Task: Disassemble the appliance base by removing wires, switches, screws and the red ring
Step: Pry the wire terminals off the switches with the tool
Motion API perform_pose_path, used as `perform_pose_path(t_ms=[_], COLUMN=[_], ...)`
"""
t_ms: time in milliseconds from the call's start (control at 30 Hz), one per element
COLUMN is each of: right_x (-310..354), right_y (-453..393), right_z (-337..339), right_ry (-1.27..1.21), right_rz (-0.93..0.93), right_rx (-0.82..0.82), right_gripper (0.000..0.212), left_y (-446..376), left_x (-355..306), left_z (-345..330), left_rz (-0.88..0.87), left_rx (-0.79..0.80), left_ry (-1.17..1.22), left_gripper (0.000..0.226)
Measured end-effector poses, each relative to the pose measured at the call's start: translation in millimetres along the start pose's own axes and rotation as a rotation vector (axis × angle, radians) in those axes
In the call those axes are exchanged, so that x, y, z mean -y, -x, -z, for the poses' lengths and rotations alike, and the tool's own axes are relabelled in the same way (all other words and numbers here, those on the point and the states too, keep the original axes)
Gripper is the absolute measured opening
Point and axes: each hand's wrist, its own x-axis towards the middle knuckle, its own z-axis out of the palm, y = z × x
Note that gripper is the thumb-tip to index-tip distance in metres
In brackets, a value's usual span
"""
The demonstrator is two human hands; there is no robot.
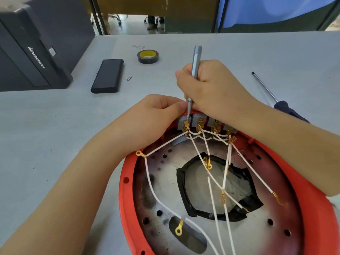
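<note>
Now wire-removal step | right hand (211, 89) grips grey screwdriver (195, 61), tip on leftmost switch (184, 123) terminal | left hand (156, 115) pinches there, base's twelve o'clock rim | red ring (127, 190) on table (55, 135) | next: pry connector free.

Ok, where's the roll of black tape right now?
In the head view the black tape roll lies flat on the grey table, far centre, between the black case and the screwdriver handle.

Grey work table (55, 126) under even light; beyond its far edge, pale floor (132, 24), dark frame legs (97, 15) and a blue panel (266, 10).
</note>
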Motion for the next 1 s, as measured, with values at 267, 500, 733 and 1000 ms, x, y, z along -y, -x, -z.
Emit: perform_pose_path(t_ms=[267,500,733,1000], right_x=[0,-2,0,1], right_y=[1,8,-1,-7], right_z=[-4,0,-1,-6], right_ry=[0.054,-0.017,0.018,0.103], right_rz=[0.006,0.118,0.035,-0.009], right_rx=[-0.056,-0.092,0.002,0.021], right_gripper=[0.041,0.04,0.042,0.044], left_y=[-2,-2,-3,-5], left_x=[1,2,1,2], left_z=[0,-1,0,-1], left_rz=[-0.007,-0.01,-0.003,0.018], left_rx=[-0.012,-0.011,-0.004,-0.003], left_ry=[-0.019,-0.015,-0.013,0.024], left_gripper=[0.031,0.031,0.033,0.028])
